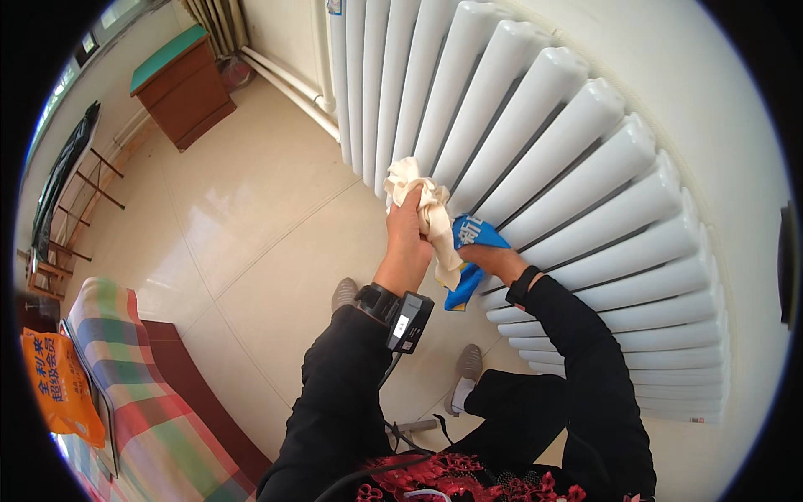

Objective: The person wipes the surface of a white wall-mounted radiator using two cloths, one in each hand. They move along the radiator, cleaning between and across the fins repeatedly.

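A crumpled cream cloth point(433, 210) is gripped in my left hand point(404, 241), thumb on top, beside the lower ends of a white column radiator point(521, 132). Just to its right, my right hand point(495, 260) holds a blue cloth or soft packet point(478, 232) with white writing. Part of the blue piece hangs below that hand, and the tail of the cream cloth overlaps it. The fingers of my right hand are mostly hidden behind the blue material. Both hands are close together in front of the radiator's columns.
White pipes point(288, 88) run along the wall to the radiator. A brown cabinet with a green top point(169, 56) stands at the upper left. A checked cloth point(135, 376) covers furniture at the lower left, with an orange bag point(59, 383) on it. A cable hangs from my left wrist device.
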A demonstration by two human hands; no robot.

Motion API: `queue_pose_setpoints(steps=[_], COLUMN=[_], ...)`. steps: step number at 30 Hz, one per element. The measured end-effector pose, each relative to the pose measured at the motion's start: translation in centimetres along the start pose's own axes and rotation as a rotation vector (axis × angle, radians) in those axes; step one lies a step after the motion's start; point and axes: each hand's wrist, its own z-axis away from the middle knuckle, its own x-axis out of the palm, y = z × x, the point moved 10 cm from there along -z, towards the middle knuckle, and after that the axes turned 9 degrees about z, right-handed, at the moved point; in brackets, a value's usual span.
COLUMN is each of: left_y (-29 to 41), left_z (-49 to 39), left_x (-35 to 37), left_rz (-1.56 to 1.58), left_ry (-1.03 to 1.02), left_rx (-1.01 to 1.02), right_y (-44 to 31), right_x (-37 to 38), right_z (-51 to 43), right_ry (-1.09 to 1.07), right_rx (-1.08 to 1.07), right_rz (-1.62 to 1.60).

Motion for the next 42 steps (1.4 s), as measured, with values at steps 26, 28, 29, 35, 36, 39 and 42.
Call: queue_pose_setpoints(steps=[26,28,29,35,36,39,42], left_y=[-4.5,-8.9,-12.2,-22.6,-22.5,-20.3,-17.3], left_z=[4.5,8.4,11.7,29.5,29.0,28.0,23.8], left_x=[9.0,13.3,16.1,24.7,25.8,28.1,30.2], left_rz=[-0.531,-0.787,-0.964,-1.329,-1.393,-1.312,-1.375], left_ry=[-0.511,-0.599,-0.774,-1.518,-1.495,-1.396,-1.138], left_rx=[0.218,0.431,0.542,1.417,1.367,1.402,1.321], right_y=[-1.5,-2.4,-2.5,-0.2,-0.3,0.9,2.6], right_x=[-28.1,-29.4,-29.9,-31.8,-32.6,-34.5,-34.8], right_z=[34.1,38.0,39.8,49.3,49.1,45.0,35.2], right_ry=[0.814,0.875,0.928,1.257,1.28,1.28,0.906], right_rx=[0.768,0.941,0.993,1.401,1.377,1.292,1.173], right_rz=[0.743,0.804,0.747,0.286,0.304,0.245,0.329])
